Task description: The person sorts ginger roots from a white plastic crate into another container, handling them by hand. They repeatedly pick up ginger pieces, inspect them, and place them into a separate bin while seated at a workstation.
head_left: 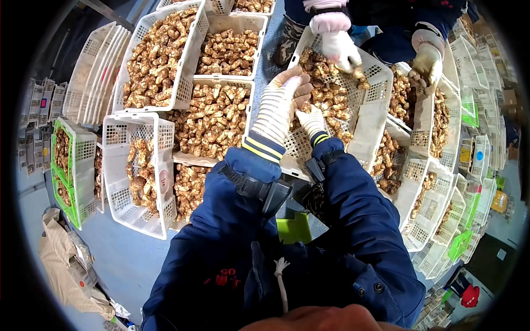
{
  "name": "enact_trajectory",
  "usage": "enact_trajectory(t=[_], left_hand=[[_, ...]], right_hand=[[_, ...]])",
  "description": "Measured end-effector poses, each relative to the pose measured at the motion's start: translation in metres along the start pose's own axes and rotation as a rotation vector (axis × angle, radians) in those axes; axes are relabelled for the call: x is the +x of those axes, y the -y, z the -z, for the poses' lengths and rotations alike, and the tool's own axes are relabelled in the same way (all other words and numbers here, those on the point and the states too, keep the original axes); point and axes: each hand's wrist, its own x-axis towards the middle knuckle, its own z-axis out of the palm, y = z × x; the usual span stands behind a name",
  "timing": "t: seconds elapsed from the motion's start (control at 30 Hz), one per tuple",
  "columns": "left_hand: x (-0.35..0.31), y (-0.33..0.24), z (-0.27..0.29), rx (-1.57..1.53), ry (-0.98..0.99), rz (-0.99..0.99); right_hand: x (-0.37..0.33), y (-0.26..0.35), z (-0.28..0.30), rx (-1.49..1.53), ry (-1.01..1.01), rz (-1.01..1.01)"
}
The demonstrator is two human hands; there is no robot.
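A white slatted basket (372, 118) of brown-and-cream mushrooms (331, 99) stands in front of me, tilted. Over its left side is my left hand (287, 99), in a striped knit glove with brown-coated fingers; the fingers are loosely curved and apart, with nothing visible in them. Close beside it, my right hand (312, 118), in a pale glove, has its fingers closed on a mushroom low over the pile; the hand partly hides it. Across from me, another person's white-gloved hand (339, 49) reaches into the same basket, at a mushroom (361, 78).
The other person's second gloved hand (428, 63) rests at a neighbouring mushroom basket. At left stand filled white baskets (179, 91), nested empty baskets (91, 77) and a green-rimmed basket (83, 160). More baskets (425, 201) line the right. A green container (294, 228) sits below my arms.
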Motion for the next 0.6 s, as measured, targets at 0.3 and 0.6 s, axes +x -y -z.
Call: enact_trajectory(t=[0.3, 0.6], left_hand=[[0.004, 0.003, 0.001, 0.036, 0.012, 0.003], [0.012, 0.007, 0.013, 0.013, 0.036, 0.016]], right_hand=[[-0.001, -0.007, 0.022, 0.49, 0.152, 0.073], [-0.115, -0.008, 0.218, 1.078, 0.188, -0.159]])
